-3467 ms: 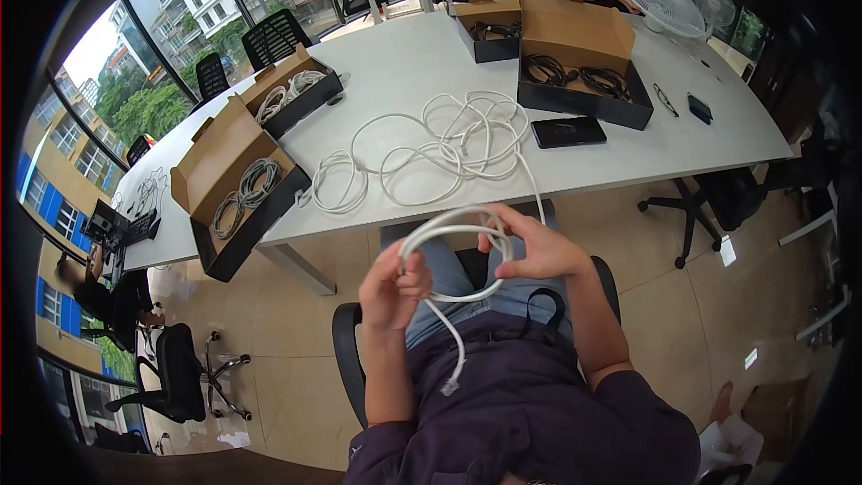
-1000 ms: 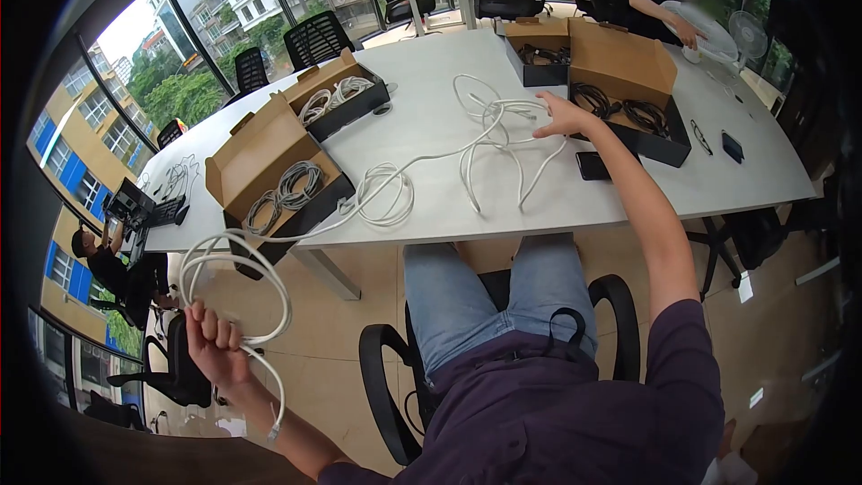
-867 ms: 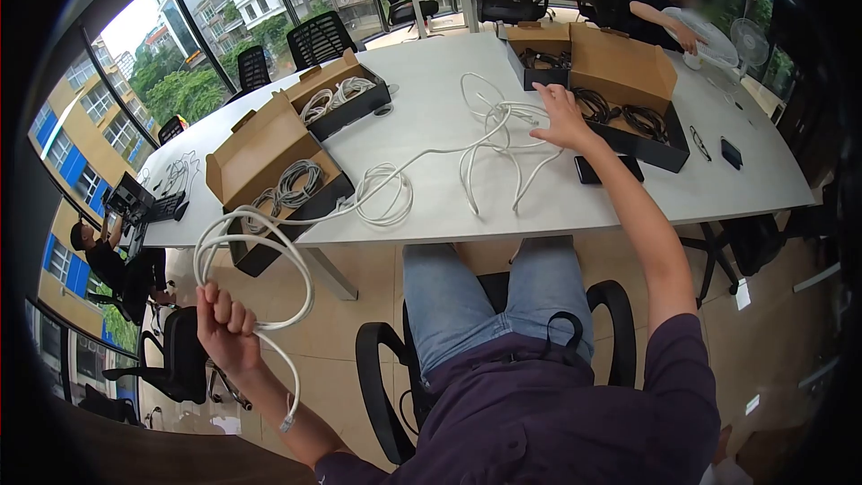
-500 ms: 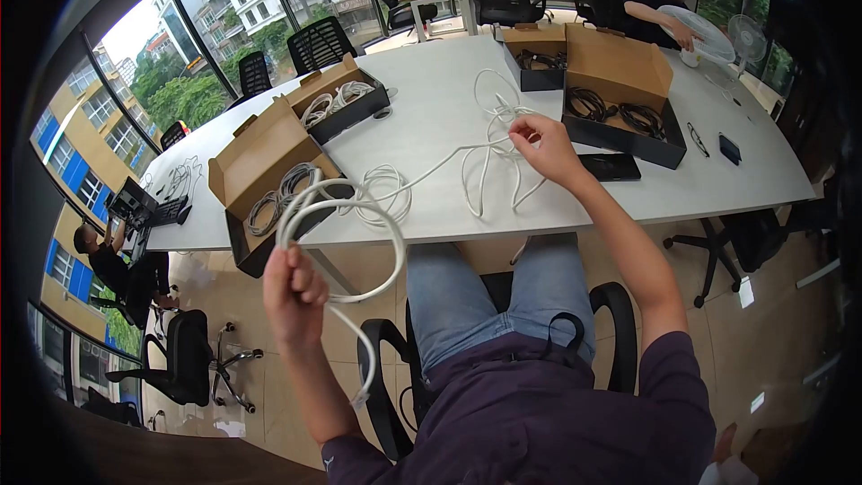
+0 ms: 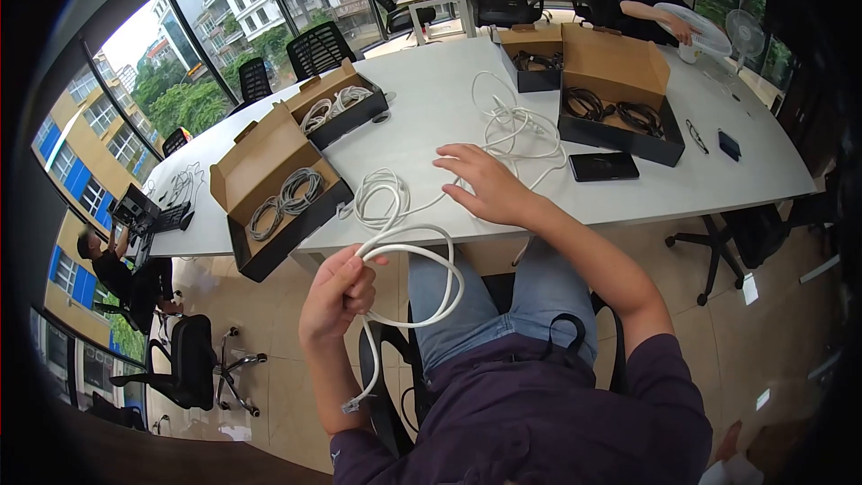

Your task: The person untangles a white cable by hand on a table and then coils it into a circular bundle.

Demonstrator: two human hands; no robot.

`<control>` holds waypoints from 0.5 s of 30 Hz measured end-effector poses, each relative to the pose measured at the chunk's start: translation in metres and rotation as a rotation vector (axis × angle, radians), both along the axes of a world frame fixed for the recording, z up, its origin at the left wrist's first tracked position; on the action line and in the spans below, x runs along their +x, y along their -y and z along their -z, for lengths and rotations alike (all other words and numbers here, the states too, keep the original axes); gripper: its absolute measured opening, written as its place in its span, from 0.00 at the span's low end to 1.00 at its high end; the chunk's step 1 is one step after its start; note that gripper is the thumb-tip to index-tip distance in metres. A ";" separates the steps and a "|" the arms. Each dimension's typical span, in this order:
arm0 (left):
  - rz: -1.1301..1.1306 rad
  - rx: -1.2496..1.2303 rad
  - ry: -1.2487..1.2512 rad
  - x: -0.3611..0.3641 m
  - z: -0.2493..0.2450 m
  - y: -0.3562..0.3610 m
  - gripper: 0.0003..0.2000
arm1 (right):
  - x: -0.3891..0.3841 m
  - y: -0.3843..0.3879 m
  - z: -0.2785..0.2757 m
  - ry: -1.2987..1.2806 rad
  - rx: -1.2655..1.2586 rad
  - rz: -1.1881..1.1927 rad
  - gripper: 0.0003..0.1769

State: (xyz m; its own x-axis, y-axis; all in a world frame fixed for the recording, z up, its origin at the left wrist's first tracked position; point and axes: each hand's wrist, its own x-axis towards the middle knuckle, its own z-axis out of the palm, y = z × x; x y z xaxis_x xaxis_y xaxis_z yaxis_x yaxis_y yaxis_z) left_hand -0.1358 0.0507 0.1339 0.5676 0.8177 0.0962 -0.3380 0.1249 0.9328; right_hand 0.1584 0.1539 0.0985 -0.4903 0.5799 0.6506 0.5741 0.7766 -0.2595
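Above the lap (image 5: pixel 449 341), the left hand (image 5: pixel 339 295) curls its fingers round the looped white cable (image 5: pixel 454 274), apparently to stop its coils springing apart. The right hand (image 5: pixel 489 184), fingers loosely spread by the bench (image 5: pixel 431 126) edge, grips nothing visible; whether it brushes the cable is unclear.

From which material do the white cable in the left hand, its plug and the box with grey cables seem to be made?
White cable: probably flexible plastic, smooth, bending in round loops.
Plug: perhaps clear hard plastic; it looks translucent, but small.
Box: likely cardboard, matt brown inside, black outside, with a folding lid.
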 end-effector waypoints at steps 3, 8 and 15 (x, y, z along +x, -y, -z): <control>0.102 0.043 -0.056 -0.005 -0.003 0.003 0.17 | -0.034 -0.012 0.004 0.045 0.017 -0.108 0.25; 0.190 0.096 -0.080 -0.022 0.001 0.011 0.17 | -0.080 -0.032 0.052 0.331 0.037 -0.036 0.27; -0.373 0.109 0.062 -0.052 0.000 0.014 0.12 | -0.072 -0.075 0.084 -0.122 -0.778 -0.361 0.22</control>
State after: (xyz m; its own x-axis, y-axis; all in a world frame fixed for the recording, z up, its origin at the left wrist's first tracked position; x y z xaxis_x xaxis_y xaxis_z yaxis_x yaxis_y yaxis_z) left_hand -0.1879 0.0367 0.1335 0.2237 0.9498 0.2186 -0.3972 -0.1160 0.9104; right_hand 0.0862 0.2293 0.0146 -0.6828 0.7044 0.1938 0.2599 0.4821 -0.8367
